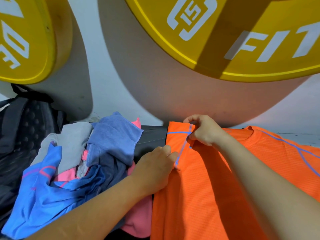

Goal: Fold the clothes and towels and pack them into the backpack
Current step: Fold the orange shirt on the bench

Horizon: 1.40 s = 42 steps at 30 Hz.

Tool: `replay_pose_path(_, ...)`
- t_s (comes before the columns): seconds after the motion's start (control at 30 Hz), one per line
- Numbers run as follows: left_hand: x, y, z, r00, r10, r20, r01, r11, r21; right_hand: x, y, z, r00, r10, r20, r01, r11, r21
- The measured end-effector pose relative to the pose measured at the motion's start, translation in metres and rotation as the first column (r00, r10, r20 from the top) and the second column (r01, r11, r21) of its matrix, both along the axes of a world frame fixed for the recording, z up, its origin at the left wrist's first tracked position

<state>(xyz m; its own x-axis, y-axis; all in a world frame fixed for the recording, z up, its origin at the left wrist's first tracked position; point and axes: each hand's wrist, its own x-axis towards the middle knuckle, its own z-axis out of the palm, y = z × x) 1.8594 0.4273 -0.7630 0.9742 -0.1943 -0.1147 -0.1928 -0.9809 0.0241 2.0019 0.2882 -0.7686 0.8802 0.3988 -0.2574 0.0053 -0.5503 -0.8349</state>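
A yellow weight plate (242, 40) fills one o'clock, marked "15" in a white logo beside white letters "FIT", cut off by the edge. A second yellow plate (26, 40) at ten o'clock shows only partial letters. The orange shirt (207, 196) with blue seams lies at five o'clock, a heap of blue, grey and pink clothes (78, 161) at eight, and the dark backpack (22, 129) at nine. At centre, the right hand (204, 130) pinches the shirt's sleeve (176, 137) hem with curled fingers; the left hand (155, 170) pinches it lower down.
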Motion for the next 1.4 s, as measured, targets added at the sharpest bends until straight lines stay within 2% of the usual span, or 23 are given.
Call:
replay_pose_path(0.13, -0.002, 0.004, -0.002, 0.991, -0.128, 0.024, 0.124, 0.982, 0.141, 0.0, 0.008, -0.004, 0.979, -0.201, -0.011, 0.202, 0.978, 0.054)
replay_pose_path(0.23, -0.003, -0.005, -0.005, 0.993, -0.07, -0.095, 0.079, 0.992, 0.095, 0.0, 0.011, -0.009, 0.954, -0.301, 0.016, 0.3, 0.953, 0.041)
replay_pose_path(0.3, 0.003, -0.007, -0.001, 0.99, 0.006, -0.14, -0.008, 1.0, -0.016, -0.002, 0.011, -0.008, 0.964, -0.264, 0.027, 0.263, 0.964, 0.031)
replay_pose_path(0.37, 0.015, -0.003, 0.0, 0.989, 0.113, -0.094, -0.13, 0.971, -0.198, -0.006, 0.011, -0.007, 0.986, -0.146, 0.084, 0.149, 0.988, -0.033)
replay_pose_path(0.43, 0.032, 0.002, -0.005, 0.964, 0.264, -0.029, -0.254, 0.884, -0.393, -0.01, 0.011, -0.006, 0.984, -0.084, 0.159, 0.097, 0.992, -0.077)
replay_pose_path(0.5, 0.047, 0.006, -0.013, 0.918, 0.396, -0.018, -0.347, 0.78, -0.521, -0.015, 0.014, -0.006, 0.968, -0.086, 0.237, 0.107, 0.991, -0.078)
replay_pose_path(0.57, 0.057, 0.009, -0.023, 0.891, 0.453, -0.003, -0.374, 0.731, -0.57, -0.019, 0.016, -0.009, 0.952, -0.098, 0.291, 0.115, 0.993, -0.04)
replay_pose_path(0.63, 0.061, 0.009, -0.032, 0.893, 0.449, 0.018, -0.353, 0.725, -0.591, -0.024, 0.016, -0.013, 0.916, -0.102, 0.389, 0.123, 0.992, -0.029)
replay_pose_path(0.73, 0.066, 0.015, -0.037, 0.895, 0.439, 0.077, -0.315, 0.746, -0.587, -0.034, 0.015, -0.018, 0.763, -0.022, 0.646, 0.137, 0.982, -0.129)
replay_pose_path(0.8, 0.069, 0.024, -0.035, 0.889, 0.447, 0.102, -0.334, 0.783, -0.526, -0.042, 0.017, -0.022, 0.688, 0.127, 0.714, 0.11, 0.955, -0.275)
replay_pose_path(0.9, 0.07, 0.036, -0.035, 0.896, 0.442, 0.047, -0.381, 0.819, -0.429, -0.058, 0.021, -0.036, 0.736, 0.338, 0.586, 0.024, 0.853, -0.522)
replay_pose_path(0.93, 0.072, 0.037, -0.034, 0.896, 0.443, 0.039, -0.393, 0.831, -0.394, -0.062, 0.02, -0.042, 0.764, 0.364, 0.534, 0.002, 0.825, -0.565)
replay_pose_path(1.0, 0.069, 0.034, -0.034, 0.898, 0.425, 0.115, -0.377, 0.877, -0.299, -0.068, 0.017, -0.048, 0.807, 0.39, 0.444, -0.039, 0.785, -0.618)
replay_pose_path(1.07, 0.06, 0.028, -0.036, 0.935, 0.298, 0.191, -0.261, 0.945, -0.196, -0.068, 0.016, -0.047, 0.823, 0.417, 0.385, -0.112, 0.785, -0.61)
replay_pose_path(1.13, 0.044, 0.02, -0.045, 0.974, 0.172, 0.149, -0.153, 0.98, -0.127, -0.065, 0.013, -0.038, 0.86, 0.379, 0.343, -0.154, 0.832, -0.533)
replay_pose_path(1.23, 0.026, 0.018, -0.058, 0.978, 0.194, 0.071, -0.189, 0.979, -0.069, -0.057, -0.003, -0.023, 0.89, 0.302, 0.342, -0.145, 0.898, -0.416)
replay_pose_path(1.4, 0.028, 0.017, -0.04, 0.975, 0.222, 0.001, -0.222, 0.975, -0.004, -0.03, -0.046, 0.015, 0.908, 0.36, 0.213, -0.213, 0.836, -0.505)
